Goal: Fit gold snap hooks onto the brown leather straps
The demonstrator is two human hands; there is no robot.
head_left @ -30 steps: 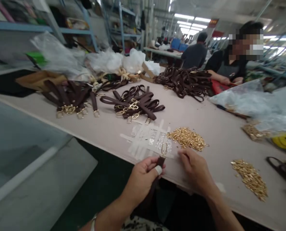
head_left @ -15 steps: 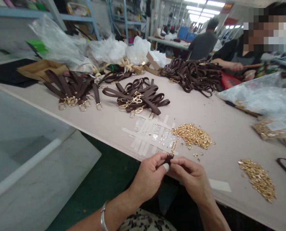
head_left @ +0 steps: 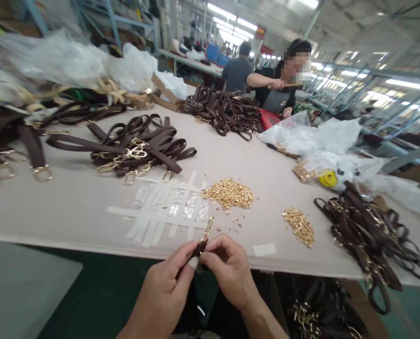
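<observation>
At the table's near edge, my left hand [head_left: 169, 285] is closed on a dark brown leather strap [head_left: 201, 246], with the thumb along it. A gold metal clasp [head_left: 209, 227] sticks up from the strap's end. My right hand [head_left: 231, 270] pinches the same strap from the other side, its fingertips curled close to the left thumb. Whether a small gold piece is also between those fingertips is hidden. Just beyond the hands lies a heap of small gold metal pieces [head_left: 229, 193], with a few loose ones near it.
A second gold heap [head_left: 299, 227] lies to the right. Brown straps with gold clasps are piled at left centre [head_left: 139, 146], at the back [head_left: 224, 110] and at right [head_left: 368, 235]. Tape strips [head_left: 156, 212] cover part of the tabletop. A co-worker [head_left: 276, 89] holds a stick-like handle across the table.
My view has turned to the right, bringing the right-hand strap pile into sight. Both hands stay on the strap. Across the table, the co-worker's arm is raised higher.
</observation>
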